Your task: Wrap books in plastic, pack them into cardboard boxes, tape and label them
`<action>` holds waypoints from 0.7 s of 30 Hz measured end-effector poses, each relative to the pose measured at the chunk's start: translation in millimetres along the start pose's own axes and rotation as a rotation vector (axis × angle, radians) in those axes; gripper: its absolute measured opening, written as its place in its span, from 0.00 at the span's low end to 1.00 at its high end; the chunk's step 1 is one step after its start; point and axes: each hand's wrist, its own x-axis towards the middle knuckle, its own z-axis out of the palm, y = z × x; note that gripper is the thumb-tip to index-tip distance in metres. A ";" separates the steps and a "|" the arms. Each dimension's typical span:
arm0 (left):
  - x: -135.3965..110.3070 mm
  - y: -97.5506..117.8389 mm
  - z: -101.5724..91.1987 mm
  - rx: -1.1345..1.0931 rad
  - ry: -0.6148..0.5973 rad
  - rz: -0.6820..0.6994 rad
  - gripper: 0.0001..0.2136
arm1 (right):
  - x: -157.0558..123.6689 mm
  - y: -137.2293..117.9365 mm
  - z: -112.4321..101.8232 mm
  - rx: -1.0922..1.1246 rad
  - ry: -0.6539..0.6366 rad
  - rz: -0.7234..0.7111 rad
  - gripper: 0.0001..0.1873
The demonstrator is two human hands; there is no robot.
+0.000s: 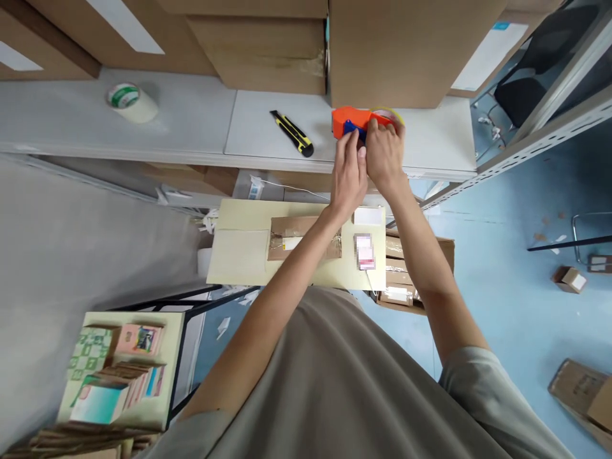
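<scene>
An orange and blue tape dispenser [348, 121] with a roll of tape lies on the grey shelf [205, 131]. My right hand [385, 152] is closed over its tape roll end. My left hand [348, 173] pinches at the dispenser's blue part, fingers pressed together beside the right hand. Below my arms, a cream-coloured box [243, 245] with a brown taped patch and a small pink label sits on a lower surface.
A yellow and black utility knife [292, 132] lies on the shelf left of the dispenser. A roll of tape [130, 101] stands further left. Big cardboard boxes [406, 51] stack behind. Small boxes [568, 278] lie on the blue floor at right; a tray of cards [117, 370] at lower left.
</scene>
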 end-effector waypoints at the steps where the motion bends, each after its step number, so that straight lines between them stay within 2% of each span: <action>1: -3.9 -2.5 1.9 0.006 -0.037 -0.021 0.35 | 9.4 7.0 13.3 0.058 0.023 -0.021 0.24; 4: -27.8 -2.7 -7.3 -0.015 -0.138 -0.043 0.38 | 21.8 22.3 35.5 0.148 0.093 -0.096 0.29; 7: -70.8 -7.7 -47.0 -0.023 -0.194 -0.150 0.37 | -6.9 27.6 39.8 0.117 0.163 -0.116 0.35; 9: -108.8 -21.4 -89.4 0.037 -0.180 -0.285 0.36 | -52.2 26.4 51.1 0.148 0.204 -0.086 0.39; 11: -150.4 -41.5 -136.7 0.181 -0.143 -0.486 0.38 | -112.7 20.1 78.4 0.306 0.146 -0.011 0.42; 13: -189.7 -61.2 -178.0 0.356 -0.116 -0.748 0.42 | -177.4 6.7 117.6 0.476 -0.009 0.122 0.50; 15: -220.5 -74.2 -204.7 0.457 -0.144 -0.947 0.43 | -232.5 -12.8 156.8 0.595 -0.219 0.290 0.59; 16: -231.5 -77.6 -211.6 0.481 -0.168 -1.007 0.43 | -252.6 -23.2 172.6 0.626 -0.277 0.346 0.62; 18: -244.7 -79.5 -214.4 0.497 -0.201 -1.048 0.42 | -275.0 -41.2 193.3 0.641 -0.315 0.423 0.63; 21: -247.3 -78.6 -207.2 0.538 -0.200 -1.027 0.39 | -273.7 -53.1 200.9 0.568 -0.308 0.497 0.57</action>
